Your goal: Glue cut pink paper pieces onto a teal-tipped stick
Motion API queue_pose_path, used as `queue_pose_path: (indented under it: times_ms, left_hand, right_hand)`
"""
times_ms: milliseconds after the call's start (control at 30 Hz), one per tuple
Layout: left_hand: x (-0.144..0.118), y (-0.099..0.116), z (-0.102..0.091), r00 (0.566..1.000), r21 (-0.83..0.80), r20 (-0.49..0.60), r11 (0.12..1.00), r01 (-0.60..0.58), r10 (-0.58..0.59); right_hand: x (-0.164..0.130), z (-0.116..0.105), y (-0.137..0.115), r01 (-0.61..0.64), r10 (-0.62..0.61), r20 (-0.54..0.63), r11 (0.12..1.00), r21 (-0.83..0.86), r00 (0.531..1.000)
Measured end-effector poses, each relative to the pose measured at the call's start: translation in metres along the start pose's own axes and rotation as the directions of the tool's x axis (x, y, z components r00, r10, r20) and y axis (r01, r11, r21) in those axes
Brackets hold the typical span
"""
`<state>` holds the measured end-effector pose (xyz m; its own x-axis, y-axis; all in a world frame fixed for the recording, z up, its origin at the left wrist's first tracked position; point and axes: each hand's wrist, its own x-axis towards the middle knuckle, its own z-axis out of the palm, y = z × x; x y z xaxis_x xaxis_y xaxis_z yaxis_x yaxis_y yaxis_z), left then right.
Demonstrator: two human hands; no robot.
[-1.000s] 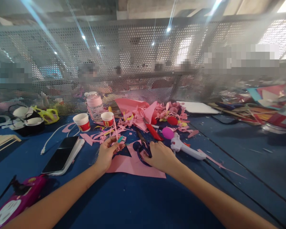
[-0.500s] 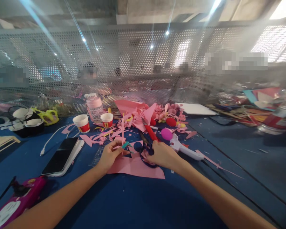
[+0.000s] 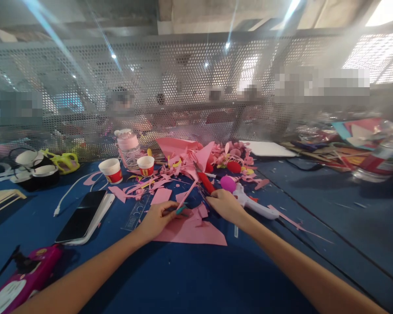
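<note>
- The scissors (image 3: 205, 199) are mostly hidden under the right hand (image 3: 227, 205); only a dark part of the handles and blades is seen at its fingers, so it cannot be told if the blades are apart or together.
- The right hand is closed around the scissors handles, just beside the far edge of the pink paper sheet (image 3: 193, 230).
- A thin pink strip (image 3: 187, 195) with a teal tip is pinched between the thumb and fingers of the left hand (image 3: 157, 219); the exact grip is blurred.
- The left hand rests on the near-left part of the pink paper sheet, which lies flat on the blue table (image 3: 170, 279), between the two hands and in front of them.
- The two hands are near each other but not touching.
- The white glue gun (image 3: 253, 204) lies just beside the right hand, on its right side; its handle is partly covered by the hand.
- The pile of pink scraps (image 3: 190, 163) behind the hands is too blurred for single pieces to be told apart.
- A phone (image 3: 82, 216) lies well apart to the left, and two paper cups (image 3: 111, 170) stand behind it.
- The pink device (image 3: 16, 283) at the lower left is cut off by the picture edge.
- The background behind the perforated screen (image 3: 183, 78) is hazy and partly pixelated.
</note>
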<state>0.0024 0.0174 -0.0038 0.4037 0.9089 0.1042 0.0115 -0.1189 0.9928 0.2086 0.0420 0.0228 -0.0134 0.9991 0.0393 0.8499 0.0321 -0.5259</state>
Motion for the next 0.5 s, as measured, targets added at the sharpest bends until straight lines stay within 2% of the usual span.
queue_pose_path:
  times_ms: [100, 267, 333, 433, 500]
  left_hand:
    - [-0.0004, -0.0012, 0.0005, 1.000, -0.024, 0.016, 1.000, -0.005, 0.005]
    - [-0.0002, -0.0060, 0.0002, 1.000, -0.054, -0.021, 0.999, 0.007, -0.008]
    - [-0.0001, -0.0052, 0.0006, 0.998, -0.026, -0.060, 1.000, 0.012, -0.014]
    - [-0.0001, -0.0022, 0.0013, 0.997, 0.004, -0.077, 1.000, 0.003, -0.002]
    - [-0.0005, -0.0010, 0.0011, 0.997, 0.036, -0.073, 0.999, 0.001, 0.002]
  right_hand:
    - [-0.0007, 0.0010, -0.0008, 0.037, -0.025, -0.062, 0.979, 0.201, 0.998]
    - [-0.0039, -0.0012, -0.0048, 0.145, -0.109, -0.101, 0.859, 0.491, 0.989]
    - [-0.0037, -0.0028, -0.0063, 0.164, -0.145, -0.084, 0.731, 0.663, 0.986]
    - [-0.0027, -0.0052, -0.0082, 0.132, -0.180, -0.051, 0.473, 0.871, 0.982]
    - [-0.0016, -0.0072, -0.0081, 0.106, -0.169, -0.043, 0.384, 0.917, 0.985]
